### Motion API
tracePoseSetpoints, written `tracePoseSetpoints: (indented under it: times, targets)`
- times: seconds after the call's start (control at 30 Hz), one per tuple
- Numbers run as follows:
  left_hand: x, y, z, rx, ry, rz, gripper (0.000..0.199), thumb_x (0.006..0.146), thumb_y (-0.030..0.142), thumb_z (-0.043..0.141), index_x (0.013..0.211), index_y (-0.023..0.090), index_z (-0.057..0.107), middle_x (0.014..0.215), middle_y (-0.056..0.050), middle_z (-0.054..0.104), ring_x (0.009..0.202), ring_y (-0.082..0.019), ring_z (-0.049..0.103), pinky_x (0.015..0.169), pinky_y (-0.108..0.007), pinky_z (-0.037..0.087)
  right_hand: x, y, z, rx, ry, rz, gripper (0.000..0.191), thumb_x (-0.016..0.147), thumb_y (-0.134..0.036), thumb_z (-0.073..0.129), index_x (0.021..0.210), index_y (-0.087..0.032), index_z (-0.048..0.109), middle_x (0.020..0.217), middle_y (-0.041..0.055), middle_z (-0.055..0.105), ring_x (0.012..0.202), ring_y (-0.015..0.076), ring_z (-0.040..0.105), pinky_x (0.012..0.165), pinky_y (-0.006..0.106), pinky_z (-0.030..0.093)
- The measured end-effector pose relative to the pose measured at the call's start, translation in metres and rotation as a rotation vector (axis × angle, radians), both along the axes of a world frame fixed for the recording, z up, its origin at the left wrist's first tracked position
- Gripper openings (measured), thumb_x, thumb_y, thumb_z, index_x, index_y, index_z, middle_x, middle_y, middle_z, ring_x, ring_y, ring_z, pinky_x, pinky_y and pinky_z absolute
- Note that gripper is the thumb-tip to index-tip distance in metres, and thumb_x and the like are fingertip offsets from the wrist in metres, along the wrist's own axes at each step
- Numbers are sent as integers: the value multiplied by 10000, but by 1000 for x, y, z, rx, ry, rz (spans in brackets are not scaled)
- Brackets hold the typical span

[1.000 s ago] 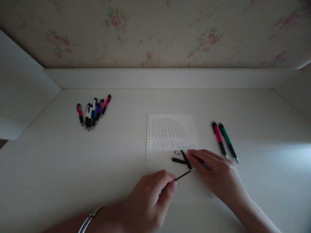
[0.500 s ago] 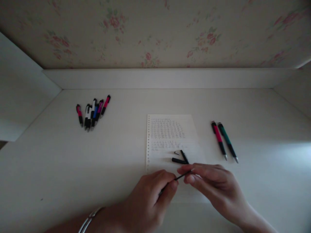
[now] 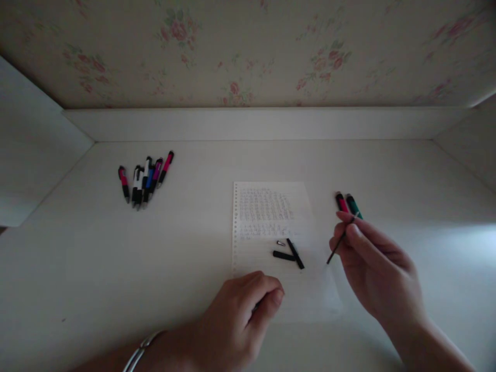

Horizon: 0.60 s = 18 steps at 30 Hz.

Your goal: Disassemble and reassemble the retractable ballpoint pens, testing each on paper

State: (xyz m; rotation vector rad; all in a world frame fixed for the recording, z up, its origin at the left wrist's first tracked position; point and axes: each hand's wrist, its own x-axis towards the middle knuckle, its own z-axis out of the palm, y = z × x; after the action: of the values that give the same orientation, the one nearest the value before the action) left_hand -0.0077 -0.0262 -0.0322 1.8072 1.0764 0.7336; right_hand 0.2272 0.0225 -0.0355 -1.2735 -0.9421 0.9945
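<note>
My right hand pinches a thin dark pen refill between thumb and fingers, held at a slant off the paper's right side. Closed, my left hand rests over the lower left of the paper; a small dark bit shows inside its curled fingers, too hidden to name. On the lined, handwritten sheet lie a black tube, a slim black piece touching it, and a small silver tip. Partly hidden behind my right hand are a pink pen and a green pen.
Several pens, pink, white, blue and purple with black grips, lie at the left of the white desk. A raised white ledge runs along the back below flowered wallpaper. A white panel stands at the left.
My right hand has moved right and up, away from my left hand, with the thin refill drawn out of it. My left hand stays in about the same place.
</note>
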Motion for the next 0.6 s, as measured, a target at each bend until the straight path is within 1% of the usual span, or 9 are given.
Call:
tracePoseSetpoints:
  times: [0.07,0.13,0.17,0.23,0.3,0.37,0.47,0.53,0.6]
  targets:
    - [-1,0,-1,25,-12,3,245,1058,256,447,941,181,649,765,-15,665,694,-136,625,698,-219,498,2,3,-1,-26,-277,-14,175,851,-351,750,988,-266,818,878,42,771,631,152,664,579,279,573]
    - [-1,-1,-1,47,-16,9,229,1059,237,455,986,177,664,807,-24,693,742,-138,657,745,-214,516,0,1,-4,-26,-585,52,222,879,-347,713,1033,-224,814,831,48,765,635,168,681,571,281,567]
    - [-1,-1,-1,63,-23,11,225,1061,235,461,1011,175,672,827,-28,704,763,-139,669,764,-212,523,-1,0,-6,-3,-705,98,245,897,-346,691,1062,-209,808,822,49,764,631,169,687,556,276,560]
    - [-1,-2,-1,93,-40,6,231,1067,246,468,1077,175,688,864,-39,725,792,-141,686,788,-211,538,-4,-4,-9,75,-858,169,282,934,-343,649,1124,-187,788,833,53,769,621,167,698,539,271,554]
    - [-1,-3,-1,111,-57,-10,258,1074,270,466,1143,178,697,902,-53,744,812,-148,696,806,-219,554,-8,-6,-12,132,-948,218,283,962,-331,620,1138,-172,775,851,59,780,631,172,719,554,276,562]
    - [-1,-3,-1,112,-52,-19,280,1075,280,467,1197,185,700,954,-67,755,843,-158,700,833,-235,564,-9,-6,-13,159,-1006,251,257,979,-317,602,1090,-167,779,882,70,792,688,189,750,606,286,579]
    - [0,-2,1,101,-14,-13,305,1057,235,478,1278,177,680,962,-82,736,874,-176,692,845,-261,573,-11,-5,-13,173,-1029,277,240,992,-296,584,1052,-163,775,898,74,795,736,200,766,642,290,583]
    - [0,0,2,100,-3,-31,352,1034,187,471,1336,151,649,914,-83,704,820,-174,674,785,-262,578,-12,-5,-13,168,-1016,278,233,997,-279,578,1059,-162,769,914,76,796,757,199,768,663,286,580]
    - [0,1,2,91,-16,-60,395,1017,156,450,1372,125,621,873,-79,672,724,-157,640,691,-247,570,-12,-5,-11,167,-980,263,222,999,-263,574,1036,-164,770,936,80,798,792,198,767,698,278,578]
